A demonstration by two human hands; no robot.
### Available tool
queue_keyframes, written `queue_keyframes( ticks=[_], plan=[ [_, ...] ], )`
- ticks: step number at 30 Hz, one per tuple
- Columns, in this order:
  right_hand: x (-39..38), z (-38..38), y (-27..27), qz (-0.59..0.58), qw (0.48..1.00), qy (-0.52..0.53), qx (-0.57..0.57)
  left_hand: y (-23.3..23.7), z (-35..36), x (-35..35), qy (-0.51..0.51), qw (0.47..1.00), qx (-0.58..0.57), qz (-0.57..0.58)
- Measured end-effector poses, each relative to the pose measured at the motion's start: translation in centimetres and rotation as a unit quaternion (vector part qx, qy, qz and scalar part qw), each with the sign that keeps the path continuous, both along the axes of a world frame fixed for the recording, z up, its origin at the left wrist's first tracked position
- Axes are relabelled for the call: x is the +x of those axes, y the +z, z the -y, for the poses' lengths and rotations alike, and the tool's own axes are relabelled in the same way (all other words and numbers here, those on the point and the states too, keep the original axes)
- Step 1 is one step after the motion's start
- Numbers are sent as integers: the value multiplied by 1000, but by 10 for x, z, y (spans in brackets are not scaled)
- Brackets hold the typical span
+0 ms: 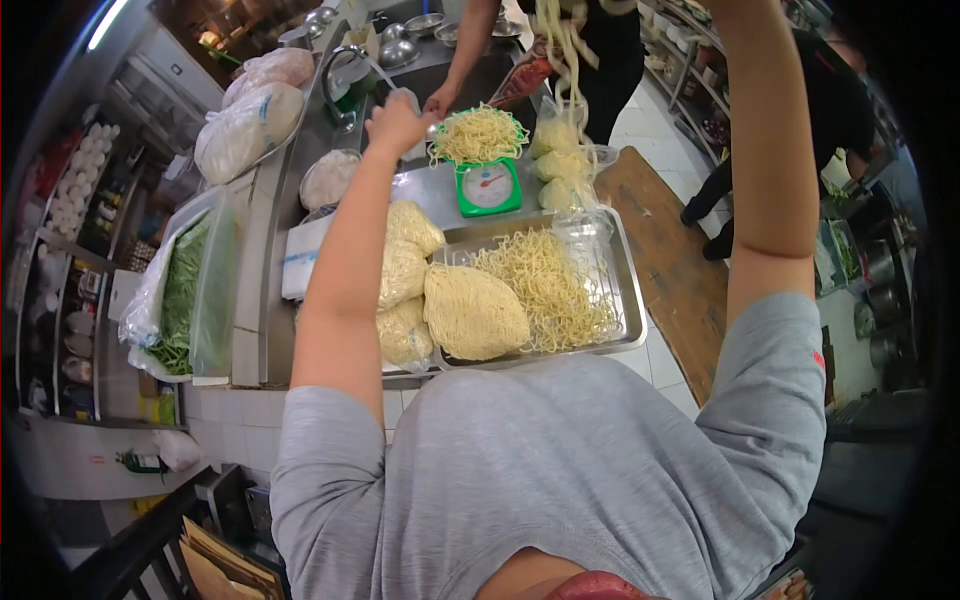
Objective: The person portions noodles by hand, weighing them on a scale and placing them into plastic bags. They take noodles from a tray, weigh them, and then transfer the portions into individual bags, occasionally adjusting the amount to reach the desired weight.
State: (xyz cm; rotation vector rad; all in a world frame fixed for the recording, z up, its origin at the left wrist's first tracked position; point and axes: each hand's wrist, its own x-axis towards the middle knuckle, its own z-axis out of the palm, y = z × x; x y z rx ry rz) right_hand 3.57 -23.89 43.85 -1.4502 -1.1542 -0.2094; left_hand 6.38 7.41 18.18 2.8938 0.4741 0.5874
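Grey-sleeved left hand (398,122) pinches a clear plastic bag (412,100), fingers closed, beside the green dial scale (488,187); right hand is out of frame.

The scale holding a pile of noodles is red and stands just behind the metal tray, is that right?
Not quite. The scale is green, not red. The rest holds: the head view shows it holding a pile of noodles and standing just behind the metal tray.
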Motion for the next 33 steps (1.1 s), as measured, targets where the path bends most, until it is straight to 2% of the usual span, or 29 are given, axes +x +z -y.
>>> queue_keyframes(
  ticks=[2,4,6,7,10,12,13,16,17,20,23,25,28,29,31,33],
  plan=[
    [-34,14,-25,-45,986,-77,-138,13,-6,-15,-11,998,31,55],
    [9,15,-104,-3,991,-11,-136,25,-13,-31,-18,994,59,89],
    [5,17,-156,-65,972,33,-224,33,-21,-46,-48,987,41,151],
    [-6,14,-180,-86,960,1,-266,35,-23,-53,-64,981,32,182],
    [-9,6,-271,-153,916,8,-369,21,-29,-66,-85,947,127,282],
    [-14,0,-313,-149,861,5,-487,23,-13,-86,-65,968,98,220],
    [-12,-1,-340,-103,857,26,-504,24,-6,-95,-54,977,83,189],
    [-19,-10,-334,-144,763,31,-629,7,-5,-104,-32,980,83,176],
    [-15,-12,-327,-194,793,26,-577,4,-4,-108,-25,982,77,169],
    [23,-20,-325,-63,879,-7,-472,-5,-1,-122,-7,982,87,166],
    [16,-33,-302,-50,896,-52,-438,-23,19,-136,-4,993,79,85],
    [-8,-52,-312,7,983,-28,-183,-35,48,-144,-14,997,69,0],
    [-48,-73,-312,80,985,-16,-153,-65,74,-153,-129,990,23,55],
    [-45,-75,-318,86,954,-53,-281,-59,78,-160,-125,992,-7,25],
    [-37,-78,-336,91,841,-123,-519,-40,86,-172,-119,990,-68,-36],
    [-37,-75,-326,68,856,-113,-499,-51,81,-177,-108,991,-74,-37]
  ],
)
